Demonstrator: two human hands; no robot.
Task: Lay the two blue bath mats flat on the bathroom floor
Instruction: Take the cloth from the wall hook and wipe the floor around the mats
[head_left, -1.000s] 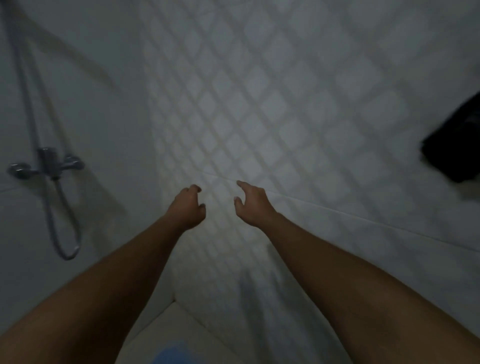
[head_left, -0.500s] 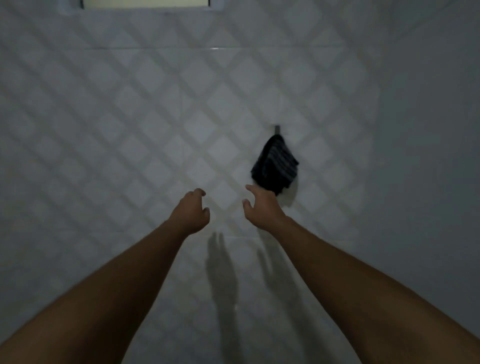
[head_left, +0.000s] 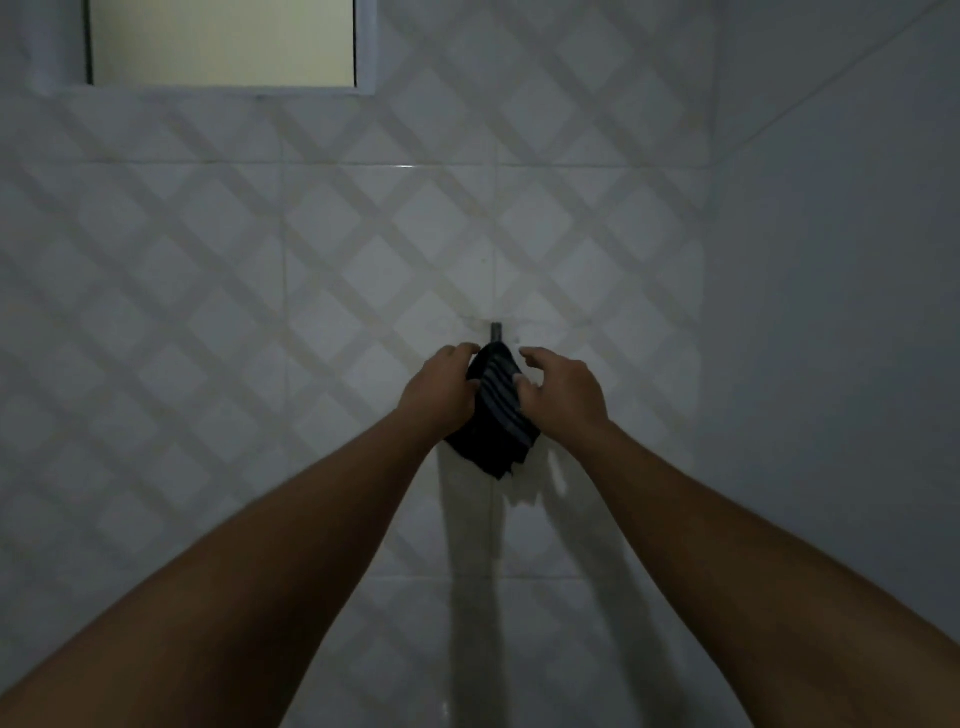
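Note:
No blue bath mat shows in the head view. A dark striped cloth hangs from a small metal hook on the tiled wall. My left hand is at the cloth's left edge, fingers curled over its top corner. My right hand is at the cloth's right edge with the thumb touching the fabric and the fingers spread above it. Both forearms reach up from the bottom of the frame. The lower tip of the cloth hangs free below my hands.
The wall ahead is white tile with a diamond pattern. A frosted window sits at the top left. A plain side wall meets it in a corner at the right. The light is dim and the floor is out of view.
The view swung from the shower tap corner to the wall with the hook. Both hands moved forward and up, from empty air onto the two sides of the dark cloth.

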